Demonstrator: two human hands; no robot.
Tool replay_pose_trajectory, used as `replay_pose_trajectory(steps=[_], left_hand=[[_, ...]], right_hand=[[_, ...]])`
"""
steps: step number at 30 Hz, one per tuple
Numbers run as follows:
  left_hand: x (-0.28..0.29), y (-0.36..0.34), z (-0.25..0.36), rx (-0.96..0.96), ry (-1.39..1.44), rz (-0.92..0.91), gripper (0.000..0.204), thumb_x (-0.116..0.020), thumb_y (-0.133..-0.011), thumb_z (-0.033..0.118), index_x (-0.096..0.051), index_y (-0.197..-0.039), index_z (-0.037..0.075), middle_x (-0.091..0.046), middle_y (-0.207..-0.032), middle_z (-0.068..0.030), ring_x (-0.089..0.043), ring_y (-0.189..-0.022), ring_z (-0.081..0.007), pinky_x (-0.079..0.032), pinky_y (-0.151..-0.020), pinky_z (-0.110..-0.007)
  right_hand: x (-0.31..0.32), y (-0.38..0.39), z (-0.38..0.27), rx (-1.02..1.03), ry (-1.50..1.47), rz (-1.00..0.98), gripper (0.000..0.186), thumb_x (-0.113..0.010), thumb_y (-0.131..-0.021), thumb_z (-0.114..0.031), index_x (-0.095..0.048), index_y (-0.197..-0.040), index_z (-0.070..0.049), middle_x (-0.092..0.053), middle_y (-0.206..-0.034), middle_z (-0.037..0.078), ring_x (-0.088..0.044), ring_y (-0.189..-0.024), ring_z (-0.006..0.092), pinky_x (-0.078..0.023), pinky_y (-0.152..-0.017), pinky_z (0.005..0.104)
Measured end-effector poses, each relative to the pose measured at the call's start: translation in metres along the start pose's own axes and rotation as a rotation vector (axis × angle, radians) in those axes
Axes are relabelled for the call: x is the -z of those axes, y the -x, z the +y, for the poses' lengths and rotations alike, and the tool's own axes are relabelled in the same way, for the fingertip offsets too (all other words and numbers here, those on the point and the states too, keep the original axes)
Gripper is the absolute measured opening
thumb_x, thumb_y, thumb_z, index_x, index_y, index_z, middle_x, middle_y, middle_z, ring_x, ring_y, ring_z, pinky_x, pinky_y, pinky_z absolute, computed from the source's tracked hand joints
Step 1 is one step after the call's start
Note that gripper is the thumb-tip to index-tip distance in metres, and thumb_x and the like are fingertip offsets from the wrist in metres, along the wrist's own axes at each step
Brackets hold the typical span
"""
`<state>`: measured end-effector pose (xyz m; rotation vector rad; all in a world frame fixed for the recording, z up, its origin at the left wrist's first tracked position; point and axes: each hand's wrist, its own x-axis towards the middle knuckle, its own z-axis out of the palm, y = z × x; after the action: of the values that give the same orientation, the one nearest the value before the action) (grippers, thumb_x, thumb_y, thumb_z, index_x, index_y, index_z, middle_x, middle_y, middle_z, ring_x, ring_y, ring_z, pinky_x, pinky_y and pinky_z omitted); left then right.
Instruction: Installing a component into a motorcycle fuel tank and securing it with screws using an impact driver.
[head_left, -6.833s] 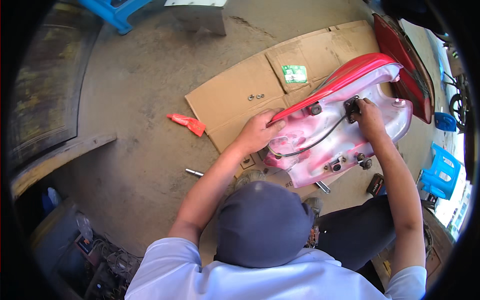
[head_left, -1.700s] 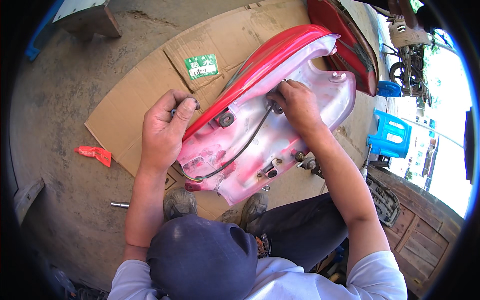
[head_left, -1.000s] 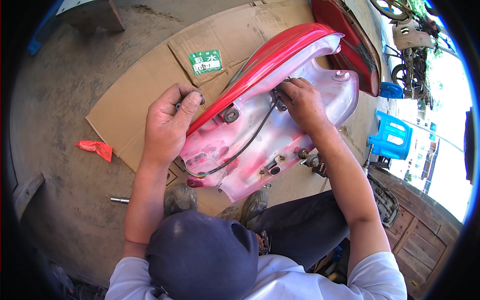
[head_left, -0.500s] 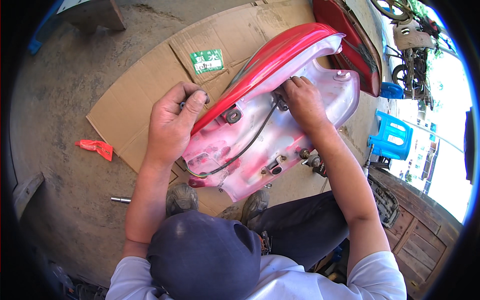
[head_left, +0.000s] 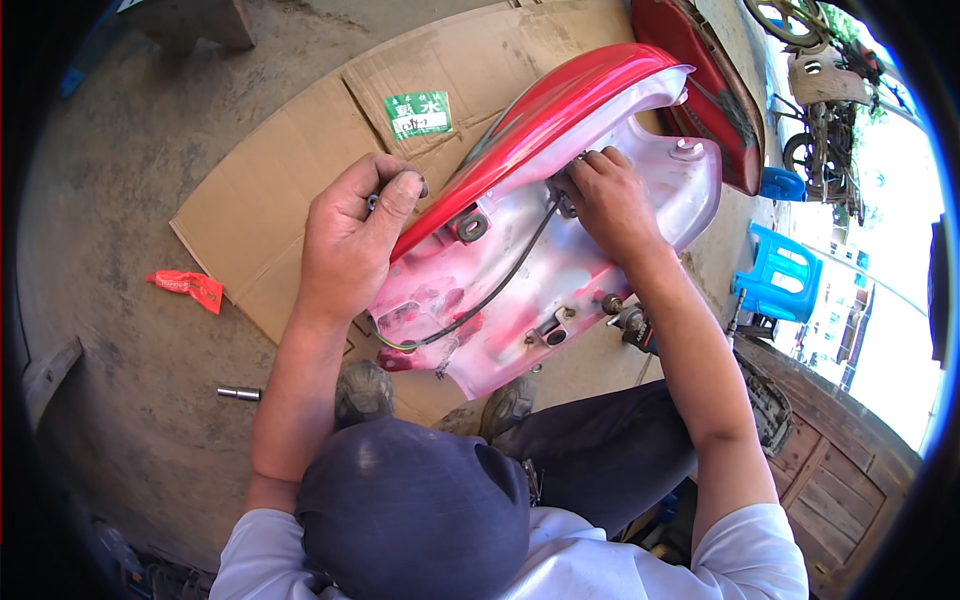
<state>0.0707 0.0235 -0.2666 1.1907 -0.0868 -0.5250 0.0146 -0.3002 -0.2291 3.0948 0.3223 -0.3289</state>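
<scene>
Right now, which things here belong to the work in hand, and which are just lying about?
In the work:
- red-and-white shell
- black cable, running to the right hand
- small piece in the left hand
- cardboard beneath

Seemingly lying about:
- red packet
- metal rod
- blue stool

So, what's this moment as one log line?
left hand: closed on small part | right hand: at upper end of dark cable | red shell: underside showing, over cardboard

piece in left hand: mostly hidden (kind unclear) | dark fitting: partly behind right hand
</scene>
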Motion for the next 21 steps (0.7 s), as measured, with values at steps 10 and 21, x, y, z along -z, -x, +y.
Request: replay_pose_trajectory(steps=[10, 21], left_hand=[[-0.002, 0.001, -0.001, -0.007, 0.018, 0.016, 0.022, -0.064, -0.111, 0.025, -0.065, -0.103, 0.005, -0.043, -0.068, 0.0096, -0.034, -0.056, -0.0003, -0.027, -0.05, -0.021], [-0.004, 0.011, 0.034, 0.107, 0.29, 0.108, 0.032, -0.049, -0.112, 0.023, -0.055, -0.134, 0.0, -0.055, -0.081, -0.0014, -0.039, -0.057, -0.0033, -0.033, -0.05, -0.021]], right_hand=[[-0.002, 0.001, 0.002, 0.029, 0.029, 0.057, 0.024, -0.078, -0.088, -0.025, -0.069, -0.099, -0.005, -0.068, -0.099, 0.011, -0.063, -0.101, 0.0327, -0.053, -0.091, 0.0458], [0.008, -0.008, -0.006, -0.012, 0.12, 0.088, 0.017, -0.076, -0.091, -0.022, -0.07, -0.088, -0.006, -0.068, -0.091, 0.01, -0.064, -0.095, 0.0325, -0.053, -0.089, 0.0454]])
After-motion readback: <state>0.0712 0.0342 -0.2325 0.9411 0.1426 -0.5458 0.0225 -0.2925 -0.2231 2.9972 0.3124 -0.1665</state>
